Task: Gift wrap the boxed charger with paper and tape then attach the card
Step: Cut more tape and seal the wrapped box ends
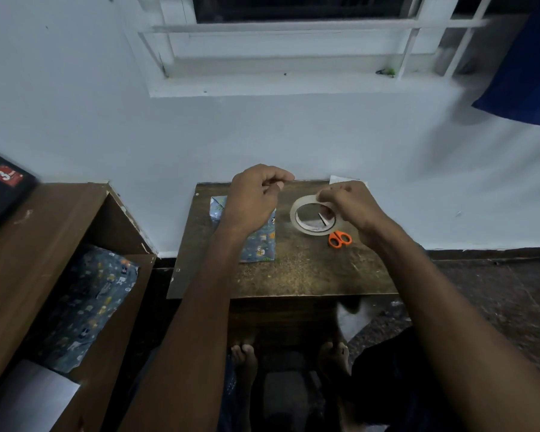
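A box wrapped in blue patterned paper (258, 244) lies on the small brown table (306, 272), partly under my left forearm. My right hand (353, 207) holds a roll of clear tape (312, 218) upright above the table. My left hand (256, 194) is raised to the left of the roll, fingers pinched together; a strip of tape between them is too faint to make out. Orange-handled scissors (339, 239) lie just below the roll. A white card (340, 179) peeks out at the table's far edge behind my right hand.
A brown shelf unit (44, 244) stands at the left with spare patterned wrapping paper (88, 304) and a white sheet (35, 397) in it. A dark box (3, 188) rests on top. The wall and window sill lie directly behind the table. My bare feet show under the table.
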`<state>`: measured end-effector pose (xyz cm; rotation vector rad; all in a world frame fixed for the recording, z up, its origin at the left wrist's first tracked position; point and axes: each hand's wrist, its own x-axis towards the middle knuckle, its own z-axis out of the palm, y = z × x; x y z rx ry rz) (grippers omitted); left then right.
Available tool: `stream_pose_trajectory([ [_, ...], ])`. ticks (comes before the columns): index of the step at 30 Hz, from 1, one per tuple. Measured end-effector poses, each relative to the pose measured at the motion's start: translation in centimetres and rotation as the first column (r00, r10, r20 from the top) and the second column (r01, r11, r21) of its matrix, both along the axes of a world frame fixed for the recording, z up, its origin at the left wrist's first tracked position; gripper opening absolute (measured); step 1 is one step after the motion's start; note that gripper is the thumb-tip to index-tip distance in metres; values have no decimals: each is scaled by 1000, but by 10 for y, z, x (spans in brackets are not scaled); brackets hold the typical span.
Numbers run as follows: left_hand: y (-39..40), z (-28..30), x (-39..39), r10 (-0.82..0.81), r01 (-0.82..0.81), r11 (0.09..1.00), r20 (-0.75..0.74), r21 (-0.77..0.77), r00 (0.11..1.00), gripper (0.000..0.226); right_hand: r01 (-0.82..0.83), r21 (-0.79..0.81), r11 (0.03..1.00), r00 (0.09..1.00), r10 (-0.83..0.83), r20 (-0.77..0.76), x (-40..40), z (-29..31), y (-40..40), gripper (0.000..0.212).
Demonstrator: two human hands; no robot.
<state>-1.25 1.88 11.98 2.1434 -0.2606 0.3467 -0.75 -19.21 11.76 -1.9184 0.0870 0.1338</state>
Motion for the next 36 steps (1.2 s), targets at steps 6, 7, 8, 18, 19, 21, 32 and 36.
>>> stream_pose_trajectory([
  [6, -1, 2, -2, -7, 7, 1000, -7, -18, 1000, 24, 81, 339, 937, 996, -63, -66, 2, 11, -9, 21],
  [7, 0, 3, -3, -26, 26, 999, -20, -35, 999, 24, 86, 389, 917, 995, -57, -85, 4, 11, -10, 25],
  [8, 0, 4, -3, -53, 50, 997, -39, -53, 998, 24, 86, 423, 902, 994, -48, -101, 4, 11, -11, 28],
  [18, 0, 1, -7, -181, 173, 980, -90, -96, 979, 60, 102, 489, 867, 981, -5, -196, 12, -9, -3, 42],
  [19, 0, 1, -7, -174, 163, 980, -93, -114, 980, 59, 81, 403, 912, 989, -22, -149, 10, -9, 0, 33],
  [21, 0, 1, -6, -177, 161, 975, -95, -155, 980, 56, 13, 228, 974, 1000, -19, 23, 4, -9, 6, 25],
  [32, 9, 10, -10, -400, 355, 884, -97, -305, 911, 23, -297, 0, 955, 939, 292, 184, 1, -23, 22, 24],
  [36, 12, 13, -11, -429, 357, 870, -163, -340, 889, 22, -404, 55, 913, 905, 391, 167, -1, -20, 22, 20],
])
